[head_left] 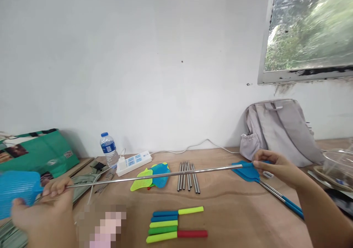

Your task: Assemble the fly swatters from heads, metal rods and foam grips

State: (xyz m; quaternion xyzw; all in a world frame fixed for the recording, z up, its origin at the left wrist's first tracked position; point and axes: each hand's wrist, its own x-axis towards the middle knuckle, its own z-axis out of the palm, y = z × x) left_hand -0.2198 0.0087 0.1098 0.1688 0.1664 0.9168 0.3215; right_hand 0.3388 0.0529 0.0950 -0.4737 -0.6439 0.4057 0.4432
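Evidently left grip (pixel 46 211) closed on slim silver metal rod (pixel 171 174) beside flat blue plastic swatter head (pixel 20 190), right grip (pixel 271 166) pinching blue tubular handle (pixel 248 165); best kept coaxial, unbent

Pretty packed wooden counter (pixel 231 218): colorful grips (pixel 163 224) near, metal tubes (pixel 189 183) and flyswatter heads (pixel 160 181) behind, blue flyswatters (pixel 249 174) right, power strip (pixel 135 163) and water bottle (pixel 109 148) far left, backpack (pixel 278 134) far right.
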